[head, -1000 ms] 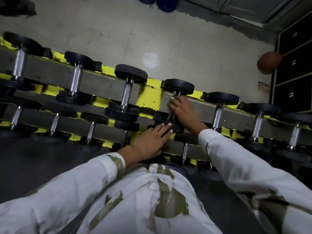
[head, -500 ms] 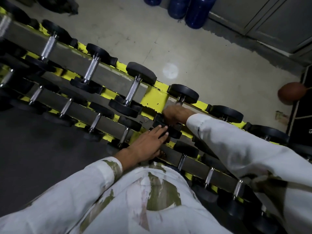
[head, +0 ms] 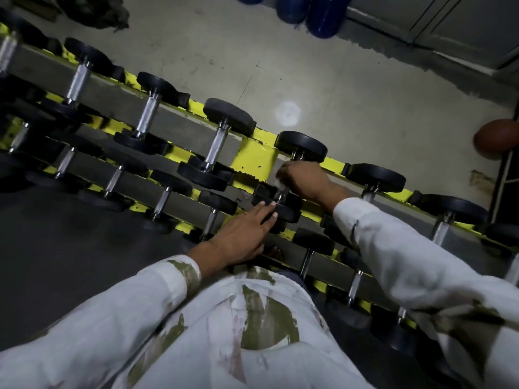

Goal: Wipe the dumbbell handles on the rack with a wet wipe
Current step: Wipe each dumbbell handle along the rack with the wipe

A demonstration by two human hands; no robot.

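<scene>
On the top tier of the yellow-and-grey dumbbell rack (head: 254, 158), mid-frame, I see the right hand (head: 304, 182) wrapped round the handle of a black dumbbell (head: 302, 146). Its fingers are curled tight, and a scrap of white wet wipe (head: 280, 184) pokes out at the left edge of the fist. That handle is almost all hidden under the grip; only a short bit of chrome shows just below the wipe. The left hand (head: 241, 234) lies flat, fingers (head: 265, 211) straight and close together, holding nothing, tips resting on the near head of that same dumbbell. Just to the left, the neighbouring dumbbell (head: 216, 144) sits across the rail with its chrome handle bare. Smaller dumbbells line the lower tiers, nearer me. Beyond the rack I've got concrete floor (head: 351, 88), a brown ball (head: 494, 138) at the right edge and blue containers (head: 323, 15) up top.
</scene>
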